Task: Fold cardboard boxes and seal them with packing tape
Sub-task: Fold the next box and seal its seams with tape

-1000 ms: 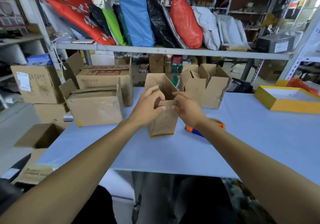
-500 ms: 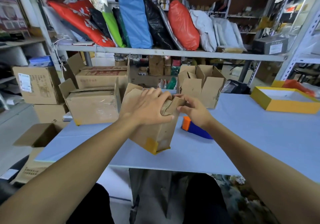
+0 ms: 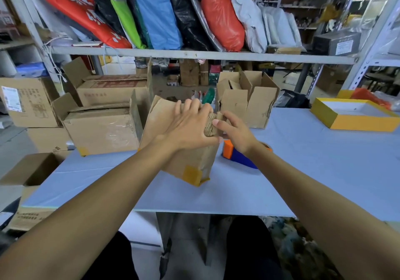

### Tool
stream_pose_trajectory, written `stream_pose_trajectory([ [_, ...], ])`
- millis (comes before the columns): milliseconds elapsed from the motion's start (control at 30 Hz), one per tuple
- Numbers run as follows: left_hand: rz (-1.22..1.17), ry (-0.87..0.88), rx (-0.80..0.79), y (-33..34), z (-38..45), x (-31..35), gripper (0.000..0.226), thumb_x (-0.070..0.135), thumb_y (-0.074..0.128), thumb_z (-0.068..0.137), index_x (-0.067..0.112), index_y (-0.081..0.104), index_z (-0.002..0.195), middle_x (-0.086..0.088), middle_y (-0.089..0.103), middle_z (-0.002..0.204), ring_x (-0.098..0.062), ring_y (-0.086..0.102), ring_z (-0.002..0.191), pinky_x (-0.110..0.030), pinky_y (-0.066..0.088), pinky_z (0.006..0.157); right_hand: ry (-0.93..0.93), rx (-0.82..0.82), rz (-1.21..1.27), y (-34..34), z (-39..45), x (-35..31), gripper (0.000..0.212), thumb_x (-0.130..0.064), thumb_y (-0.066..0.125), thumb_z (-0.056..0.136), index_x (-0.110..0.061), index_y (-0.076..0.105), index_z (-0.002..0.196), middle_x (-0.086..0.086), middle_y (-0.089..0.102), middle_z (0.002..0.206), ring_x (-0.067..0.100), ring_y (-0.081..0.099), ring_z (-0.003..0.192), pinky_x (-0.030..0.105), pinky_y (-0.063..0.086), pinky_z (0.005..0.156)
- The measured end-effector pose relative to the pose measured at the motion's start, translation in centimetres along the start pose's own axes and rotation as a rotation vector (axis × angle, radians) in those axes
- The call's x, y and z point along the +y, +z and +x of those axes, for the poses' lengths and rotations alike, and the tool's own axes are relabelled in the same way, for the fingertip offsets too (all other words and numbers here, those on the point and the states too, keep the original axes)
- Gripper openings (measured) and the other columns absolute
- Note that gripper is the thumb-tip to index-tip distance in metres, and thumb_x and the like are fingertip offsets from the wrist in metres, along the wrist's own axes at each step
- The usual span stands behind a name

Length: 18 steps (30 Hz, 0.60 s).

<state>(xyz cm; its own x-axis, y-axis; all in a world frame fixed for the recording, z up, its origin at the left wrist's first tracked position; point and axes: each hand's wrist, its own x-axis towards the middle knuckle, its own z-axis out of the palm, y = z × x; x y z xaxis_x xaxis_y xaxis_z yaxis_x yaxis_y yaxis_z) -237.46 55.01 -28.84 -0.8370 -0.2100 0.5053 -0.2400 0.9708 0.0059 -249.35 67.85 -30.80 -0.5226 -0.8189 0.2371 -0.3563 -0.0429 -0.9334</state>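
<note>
— Why is the small cardboard box (image 3: 184,149) tipped on the blue table (image 3: 303,171)?
— Its flaps face her. The left hand (image 3: 190,128) presses flat, fingers spread, holding them down; the right hand (image 3: 234,131) pinches a flap edge, tape dispenser (image 3: 236,157) just beside.

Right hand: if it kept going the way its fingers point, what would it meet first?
The right hand points left and away, so it would press straight into the end flap of the tilted cardboard box it already touches, beside the left hand. Depth looks close.
</note>
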Motion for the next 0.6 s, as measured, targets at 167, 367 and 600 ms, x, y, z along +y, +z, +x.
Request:
stream_pose_trajectory([
  [167,-0.076,-0.002,-0.234,-0.9,-0.1,-1.3,0.091,0.084,0.031,0.065,0.037,0.034,0.143,-0.001,0.044,0.122,-0.022,0.038,0.118,-0.046,0.029,0.106,0.118,-0.075,0.127,-0.4,1.1,0.2,0.023,-0.022,0.05,0.1,-0.012,0.062,0.117,0.011,0.064,0.106,0.026,0.063,0.101,0.039,0.058,0.081],
  [367,0.091,-0.05,-0.262,1.2,-0.2,-1.2,0.1,0.09,0.041,0.07,0.037,0.02,0.151,-0.008,0.038,0.13,-0.028,0.033,0.123,-0.047,0.022,0.108,0.104,-0.043,-0.023,0.7,1.6,1.4,0.042,-0.035,0.042,0.105,-0.033,0.04,0.148,-0.012,0.048,0.143,0.014,0.046,0.134,0.041,0.04,0.11],
  [600,0.035,-0.172,-0.35,2.5,0.5,-1.4,0.091,0.092,0.033,0.07,0.041,0.022,0.145,-0.011,0.035,0.129,-0.032,0.028,0.129,-0.057,0.012,0.113,0.031,-0.158,-0.181,0.0,-0.1,3.6,0.048,-0.035,0.047,0.104,-0.047,0.034,0.148,-0.021,0.042,0.146,0.003,0.055,0.12,0.039,0.051,0.1],
])
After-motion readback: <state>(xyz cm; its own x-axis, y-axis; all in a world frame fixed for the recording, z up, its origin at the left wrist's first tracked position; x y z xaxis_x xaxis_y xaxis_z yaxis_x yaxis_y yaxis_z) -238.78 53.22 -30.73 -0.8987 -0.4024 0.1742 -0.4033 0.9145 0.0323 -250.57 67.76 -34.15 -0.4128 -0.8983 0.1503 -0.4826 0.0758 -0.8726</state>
